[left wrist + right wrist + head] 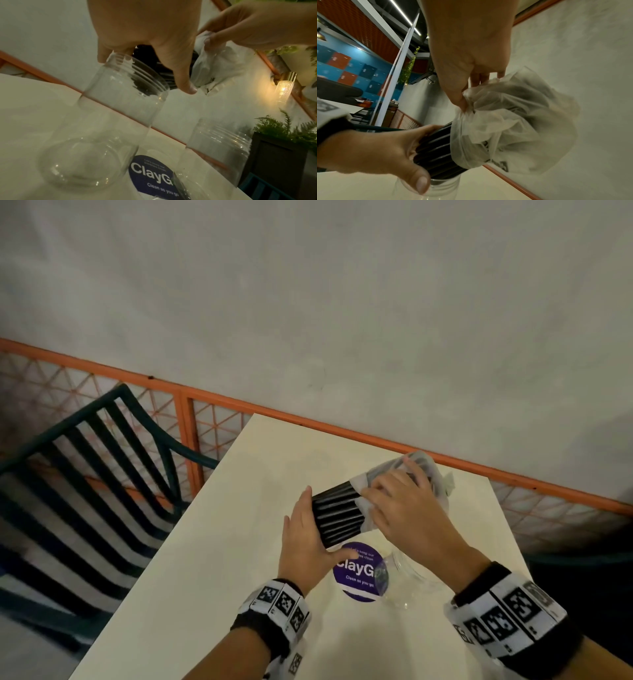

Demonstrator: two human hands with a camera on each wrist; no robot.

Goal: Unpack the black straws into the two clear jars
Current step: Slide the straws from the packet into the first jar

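Observation:
A thick bundle of black straws (337, 515) juts out of a thin white plastic bag (424, 474), held in the air above the table. My left hand (305, 534) grips the bare end of the bundle (436, 151). My right hand (400, 501) pinches the gathered bag (508, 121) where it meets the straws. Two clear jars stand upright on the table below: one jar (102, 128) under my left hand, the other jar (217, 152) to its right. In the head view only one jar (407, 573) shows, under my right forearm.
The white table (222, 577) carries a round purple sticker (358, 571) between the jars. A dark green chair (85, 474) stands to the left. An orange lattice railing (191, 440) and a grey wall run behind the table. A plant box (278, 155) sits to the right.

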